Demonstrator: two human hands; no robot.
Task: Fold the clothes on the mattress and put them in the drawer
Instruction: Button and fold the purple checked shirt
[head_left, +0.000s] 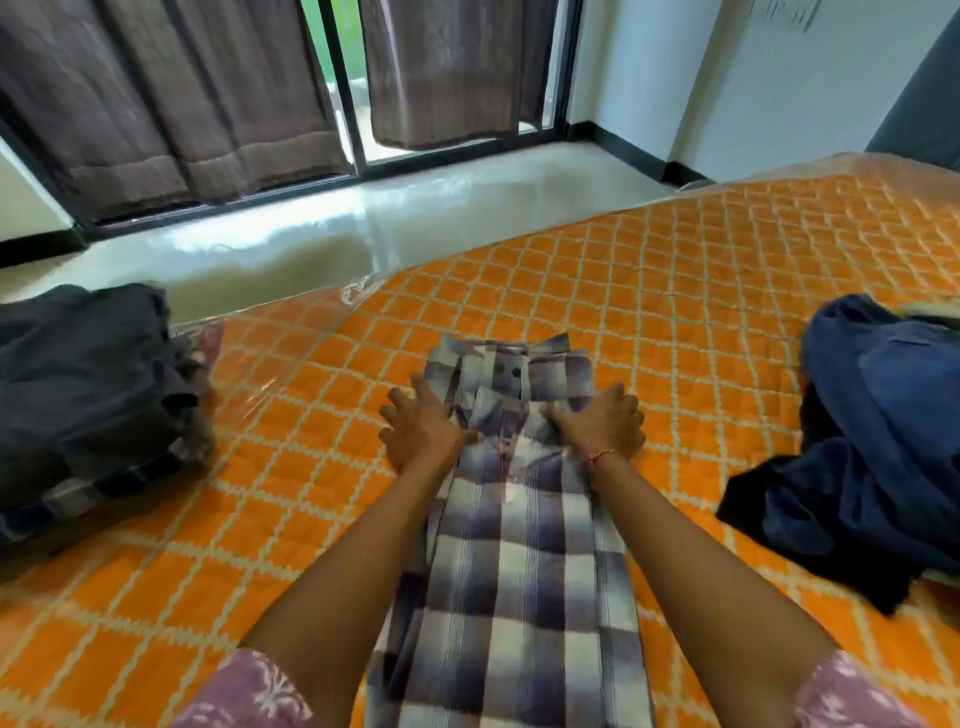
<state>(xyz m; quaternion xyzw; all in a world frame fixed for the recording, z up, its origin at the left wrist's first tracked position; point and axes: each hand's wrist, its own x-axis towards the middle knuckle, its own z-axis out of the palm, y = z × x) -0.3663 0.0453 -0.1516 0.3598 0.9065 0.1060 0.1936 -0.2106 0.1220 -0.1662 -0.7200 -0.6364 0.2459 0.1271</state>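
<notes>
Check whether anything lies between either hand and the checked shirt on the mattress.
Nothing visible does. The left hand and right hand already rest directly on the checked shirt, near its collar end. No drawer is in view.

Brown curtains (171, 98) hanging over a black-framed glass door (345, 88); below the door, glossy pale floor (322, 234); right of the door, white wall (779, 83) with black skirting (631, 150).

A single head-worn view is given, looking forward and down, close over the mattress (675, 291); the window (343, 78) is seen at 12 o'clock, edges apparently bent by the wide lens.
</notes>
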